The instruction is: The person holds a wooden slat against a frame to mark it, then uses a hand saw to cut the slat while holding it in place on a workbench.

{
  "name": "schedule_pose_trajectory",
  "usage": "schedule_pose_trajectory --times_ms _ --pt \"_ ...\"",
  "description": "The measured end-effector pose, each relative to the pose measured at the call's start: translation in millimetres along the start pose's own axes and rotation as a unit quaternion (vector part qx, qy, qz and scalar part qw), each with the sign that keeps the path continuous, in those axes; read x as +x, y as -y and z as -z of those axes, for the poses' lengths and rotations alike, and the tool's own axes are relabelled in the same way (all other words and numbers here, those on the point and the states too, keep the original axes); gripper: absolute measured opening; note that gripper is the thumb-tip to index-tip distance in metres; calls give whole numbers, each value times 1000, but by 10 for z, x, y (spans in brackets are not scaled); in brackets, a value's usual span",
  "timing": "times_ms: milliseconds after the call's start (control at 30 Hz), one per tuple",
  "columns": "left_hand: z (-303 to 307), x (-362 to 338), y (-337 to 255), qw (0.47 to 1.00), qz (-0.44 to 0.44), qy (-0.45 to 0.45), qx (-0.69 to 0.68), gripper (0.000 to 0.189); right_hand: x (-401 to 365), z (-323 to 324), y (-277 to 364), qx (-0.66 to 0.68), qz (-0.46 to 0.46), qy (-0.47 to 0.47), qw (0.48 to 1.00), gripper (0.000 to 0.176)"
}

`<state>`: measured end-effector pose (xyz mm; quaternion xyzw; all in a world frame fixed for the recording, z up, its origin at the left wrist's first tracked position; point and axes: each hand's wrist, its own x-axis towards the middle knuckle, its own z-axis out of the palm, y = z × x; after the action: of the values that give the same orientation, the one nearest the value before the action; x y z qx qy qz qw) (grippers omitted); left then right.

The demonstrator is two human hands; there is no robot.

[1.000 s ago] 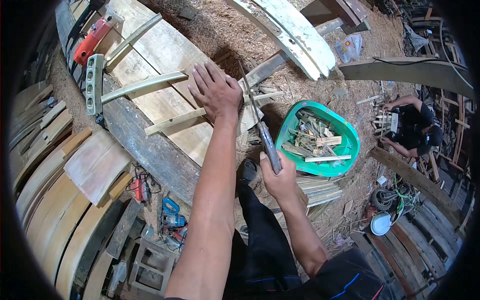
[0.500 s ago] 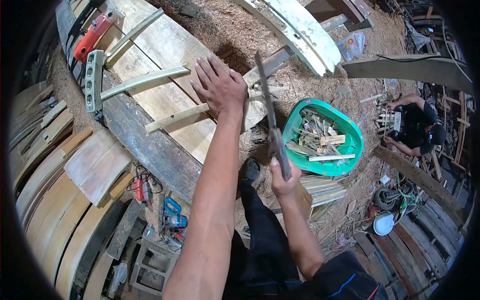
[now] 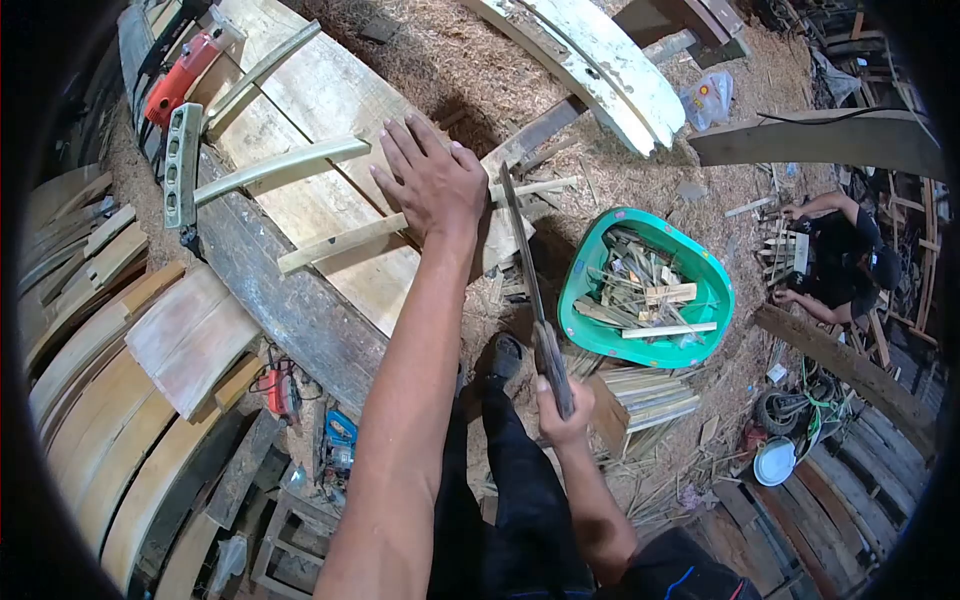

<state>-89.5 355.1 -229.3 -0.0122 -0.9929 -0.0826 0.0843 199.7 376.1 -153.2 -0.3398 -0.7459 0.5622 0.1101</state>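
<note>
My left hand [image 3: 435, 185] lies flat with its fingers stretched out, pressing a narrow wooden strip [image 3: 345, 243] down on a board-topped bench [image 3: 330, 85]. Part of the strip is hidden beneath the palm, and its thin end juts out past the bench's edge. In my right hand [image 3: 566, 408] is the dark handle of a machete [image 3: 528, 262], its long blade seen nearly edge-on. The blade tip overlaps the strip in this view, just right of my left hand. Another wooden strip [image 3: 290, 168] rests on the boards farther left.
A green tub [image 3: 728, 290] of wood scraps stands to the right. At the bench's far left are a grey level [image 3: 180, 165] and a red power tool [image 3: 185, 75]. A white curved timber [image 3: 600, 80] lies ahead. Another person [image 3: 840, 255] works at far right.
The machete has come down and slightly left, its tip now lower by the strip. My left hand stays pressed on the strip. The view has shifted slightly.
</note>
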Motion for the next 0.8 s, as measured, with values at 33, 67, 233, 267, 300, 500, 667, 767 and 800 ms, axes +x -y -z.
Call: schedule_pose_trajectory --times_ms 33,67,233,267,300,500,667,767,800 --pt "1 6 -2 1000 1 0 0 67 -35 10 -46 6 9 -11 1000 23" --pt "3 -14 5 1000 -1 3 0 67 6 7 -137 -4 28 -7 1000 21" --pt "25 -20 -4 1000 -1 12 5 67 271 -108 108 -6 -38 28 999 22" --pt "37 -49 -6 1000 -2 17 5 66 43 -24 -3 -1 -27 8 1000 22" --pt "43 -9 -2 1000 0 14 5 66 -11 5 -18 7 -8 -9 1000 22" --pt "31 -18 9 1000 -4 6 -2 65 -134 -51 -37 -20 -2 34 999 20" --pt "18 1 8 1000 -7 1 -21 65 -15 129 -15 34 -25 -5 999 19" --pt "10 -31 14 1000 -6 -8 -19 64 -15 161 -38 -46 30 13 998 20" --pt "4 -36 17 1000 -6 -13 -19 64 -31 157 -57 -48 28 13 998 21"
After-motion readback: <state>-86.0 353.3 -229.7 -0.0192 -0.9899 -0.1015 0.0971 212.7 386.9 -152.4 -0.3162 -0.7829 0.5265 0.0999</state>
